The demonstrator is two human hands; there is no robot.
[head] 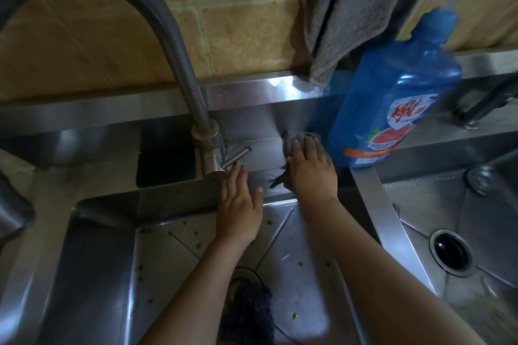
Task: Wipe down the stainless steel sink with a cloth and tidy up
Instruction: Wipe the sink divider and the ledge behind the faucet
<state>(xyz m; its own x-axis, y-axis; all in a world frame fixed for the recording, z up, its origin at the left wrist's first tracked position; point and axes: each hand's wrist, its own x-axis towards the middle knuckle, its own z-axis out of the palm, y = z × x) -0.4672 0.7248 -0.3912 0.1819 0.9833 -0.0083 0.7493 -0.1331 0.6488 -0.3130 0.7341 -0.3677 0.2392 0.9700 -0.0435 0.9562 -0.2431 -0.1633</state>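
Observation:
My right hand (309, 168) presses a grey cloth (291, 140) flat against the steel ledge behind the left basin (92, 260), fingers spread over it. The cloth's edge shows past my fingertips and by my thumb. My left hand (239, 204) lies flat with straight fingers on the back rim of the basin, its fingertips just below the tap lever (236, 158). Food bits dot the basin floor. A dark cloth (248, 314) lies over the basin's drain.
The curved tap (157, 22) arches over the left side. A blue detergent bottle (389, 109) stands right beside my right hand. A grey towel (336, 17) hangs on the tiled wall. The right basin (476, 204) has an open drain (451, 252). A dark sponge (165, 166) sits left of the tap.

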